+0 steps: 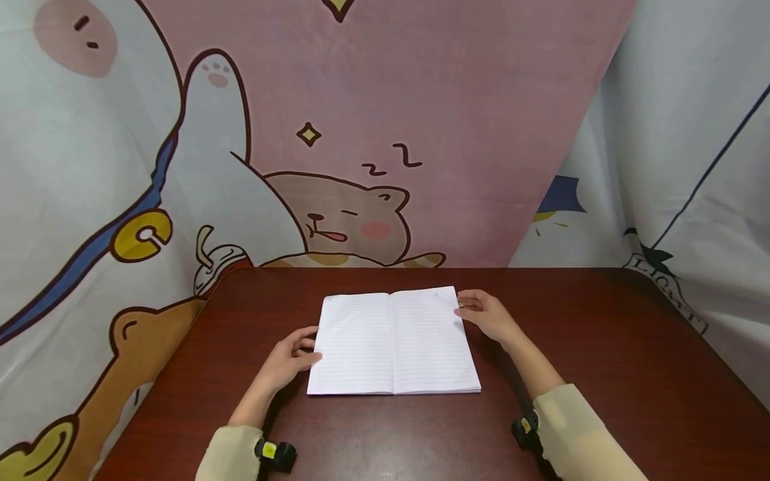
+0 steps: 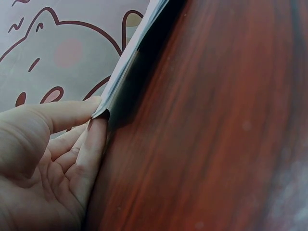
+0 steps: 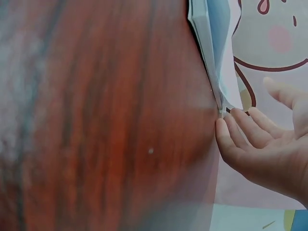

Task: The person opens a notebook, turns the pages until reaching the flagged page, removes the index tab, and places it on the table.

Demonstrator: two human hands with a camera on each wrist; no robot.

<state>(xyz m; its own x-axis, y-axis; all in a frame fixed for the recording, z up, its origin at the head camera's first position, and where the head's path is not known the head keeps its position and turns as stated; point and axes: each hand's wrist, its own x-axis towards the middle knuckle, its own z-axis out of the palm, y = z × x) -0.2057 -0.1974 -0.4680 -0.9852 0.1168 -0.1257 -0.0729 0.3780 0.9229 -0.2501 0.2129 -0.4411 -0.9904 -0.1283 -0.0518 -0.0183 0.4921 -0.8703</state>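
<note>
An open notebook (image 1: 361,344) with white ruled pages lies on the brown table, its centre fold running away from me. My left hand (image 1: 285,361) pinches the notebook's left edge. In the left wrist view, the thumb of that hand (image 2: 48,159) presses on the top page, while a finger lies under the dark cover. At the upper right edge is my right hand (image 1: 490,317). The right wrist view shows this hand (image 3: 269,139) with its fingertips against the edge of the pages (image 3: 211,62) and its thumb held apart from the paper.
The wood-grain table (image 1: 385,441) extends around the notebook on all sides. Behind it hangs a cloth backdrop (image 1: 481,133) with cartoon animals, which also drapes along both sides. A small black device is strapped on each wrist (image 1: 277,454).
</note>
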